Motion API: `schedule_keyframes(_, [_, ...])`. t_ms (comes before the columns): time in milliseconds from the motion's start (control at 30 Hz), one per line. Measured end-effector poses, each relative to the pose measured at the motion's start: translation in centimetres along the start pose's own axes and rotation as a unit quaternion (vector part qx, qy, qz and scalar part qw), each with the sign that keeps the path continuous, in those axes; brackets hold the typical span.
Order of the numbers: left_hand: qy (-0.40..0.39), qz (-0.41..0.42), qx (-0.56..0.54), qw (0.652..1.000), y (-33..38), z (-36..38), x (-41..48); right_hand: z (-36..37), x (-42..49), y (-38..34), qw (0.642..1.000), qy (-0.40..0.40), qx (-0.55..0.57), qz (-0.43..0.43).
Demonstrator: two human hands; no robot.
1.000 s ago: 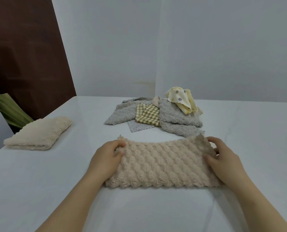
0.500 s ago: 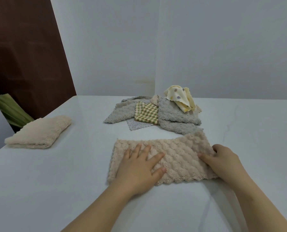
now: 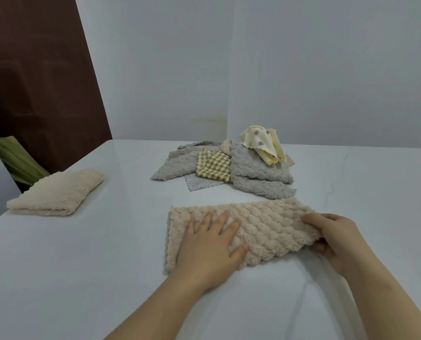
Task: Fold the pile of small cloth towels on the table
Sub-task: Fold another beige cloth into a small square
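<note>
Left hand [image 3: 212,244]: went flat, fingers [image 3: 223,223] straight, pinning the beige towel [image 3: 270,227] on the counter [image 3: 82,266].
Right hand [image 3: 337,236]: pinched the towel's right end, lifted it slightly.
Meaning: next fold probably started; pile [image 3: 253,165] waited behind.

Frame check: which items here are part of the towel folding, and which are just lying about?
Job: beige towel under the left hand, its end gripped by the right hand; unfolded pile behind; folded cream towel; table.
Lying about: green striped object past the table's left edge; brown panel.
</note>
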State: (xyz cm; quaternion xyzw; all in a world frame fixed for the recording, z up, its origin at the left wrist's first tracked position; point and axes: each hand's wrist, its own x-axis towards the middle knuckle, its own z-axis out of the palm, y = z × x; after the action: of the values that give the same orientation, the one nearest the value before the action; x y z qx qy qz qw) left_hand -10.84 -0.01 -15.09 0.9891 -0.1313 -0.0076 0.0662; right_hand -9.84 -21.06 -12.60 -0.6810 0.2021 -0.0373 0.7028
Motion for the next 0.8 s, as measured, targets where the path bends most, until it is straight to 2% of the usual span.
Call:
schedule_keyframes(233, [-0.033,0.002,-0.009,0.999,-0.1,0.0,0.3,2.5,-1.5,-0.3,0.993,0.024,0.095,-0.061])
schedule_keyframes(267, [-0.028,0.01,-0.029,0.999,-0.2,-0.3,0.3,2.8,-1.7,-0.5,0.992,0.019,0.105,-0.074])
schedule_keyframes(333, [0.037,0.011,-0.136,0.99,-0.9,-1.4,0.2,3.8,-2.0,-1.0,0.99,0.002,0.108,-0.091])
schedule_keyframes(367, [0.089,-0.01,-0.224,0.97,-1.5,-2.0,0.0,4.4,-2.1,-1.2,0.99,-0.005,0.103,-0.097])
schedule_keyframes(400, [0.133,-0.05,-0.325,0.935,-2.2,-2.7,-0.1,5.1,-2.4,-1.5,0.99,-0.008,0.093,-0.108])
schedule_keyframes(433, [0.152,-0.1,-0.43,0.884,-2.9,-3.3,-0.2,5.8,-2.6,-1.8,0.989,-0.006,0.075,-0.125])
schedule_keyframes(500, [0.13,-0.177,-0.609,0.763,-4.4,-4.3,-0.5,7.5,-3.4,-2.2,0.987,-0.011,0.033,-0.16])
schedule_keyframes(533, [0.106,-0.195,-0.661,0.717,-5.1,-4.5,-0.6,8.3,-3.9,-2.5,0.984,-0.019,0.017,-0.177])
schedule_keyframes(600, [0.072,-0.205,-0.725,0.654,-5.9,-5.0,-0.8,10.0,-4.9,-2.8,0.977,-0.038,-0.007,-0.21])
schedule_keyframes(700, [0.058,-0.203,-0.764,0.609,-6.6,-5.2,-0.9,12.5,-5.7,-2.3,0.961,-0.074,-0.082,-0.253])
schedule_keyframes(800, [0.038,-0.2,-0.755,0.624,-6.8,-5.0,-0.9,13.9,-6.0,-1.0,0.945,-0.151,-0.18,-0.229])
